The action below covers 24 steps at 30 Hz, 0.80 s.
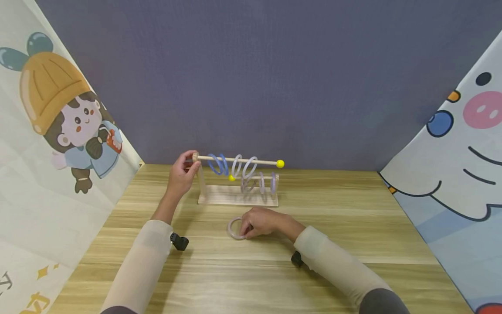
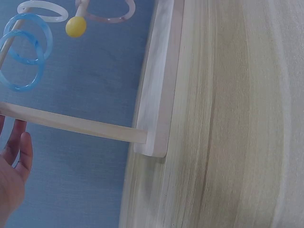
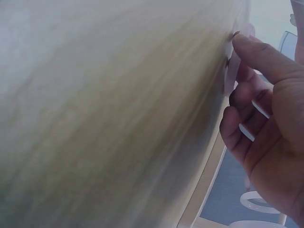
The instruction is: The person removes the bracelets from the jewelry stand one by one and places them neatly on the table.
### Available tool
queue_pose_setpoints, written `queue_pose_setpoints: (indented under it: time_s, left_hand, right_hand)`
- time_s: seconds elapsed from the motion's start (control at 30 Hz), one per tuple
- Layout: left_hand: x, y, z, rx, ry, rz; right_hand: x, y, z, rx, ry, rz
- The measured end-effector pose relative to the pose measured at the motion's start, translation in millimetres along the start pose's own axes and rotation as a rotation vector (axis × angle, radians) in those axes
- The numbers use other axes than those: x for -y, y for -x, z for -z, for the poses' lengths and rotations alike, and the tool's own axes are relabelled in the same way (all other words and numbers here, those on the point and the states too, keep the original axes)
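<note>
My left hand (image 1: 181,176) grips the top of a post on a wooden ring stand (image 1: 235,197), thumb in front and fingers behind. From that post the upper rod (image 1: 268,162) runs right to a yellow ball (image 1: 280,164). Two blue rings (image 2: 21,88) and two whitish rings hang on it. Several pale purple rings (image 1: 273,183) hang on the lower rod, which has its own yellow ball (image 1: 232,178). In front of the stand my right hand (image 1: 262,221) pinches the right edge of a pale pink ring (image 1: 229,227) at the tabletop, thumb against forefinger.
The wood-grain table (image 1: 333,244) reaches back to a dark blue-grey panel (image 1: 259,87). Cartoon-printed sheets stand at the left and right sides. A small black camera (image 1: 179,241) is worn on each wrist.
</note>
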<state>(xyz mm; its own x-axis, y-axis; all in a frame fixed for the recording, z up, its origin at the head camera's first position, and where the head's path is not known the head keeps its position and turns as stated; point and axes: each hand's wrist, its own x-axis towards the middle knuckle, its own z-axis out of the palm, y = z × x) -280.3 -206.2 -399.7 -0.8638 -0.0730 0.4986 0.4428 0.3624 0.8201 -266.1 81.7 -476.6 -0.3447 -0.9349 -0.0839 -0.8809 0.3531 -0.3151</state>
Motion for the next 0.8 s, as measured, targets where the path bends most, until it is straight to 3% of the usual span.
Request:
queue_pose_setpoints:
  time_s: [0.4,0.8]
  left_hand:
    - [1.7,-1.1,-0.2,-0.006,0.018,-0.035]
    - [4.6,-0.8,0.1,0.005,0.029,-0.045]
  right_hand:
    - [-9.7,0.8,-7.3,-0.042,-0.086,0.008]
    - [-6.8,3.0,-7.2,-0.017,-0.156,-0.062]
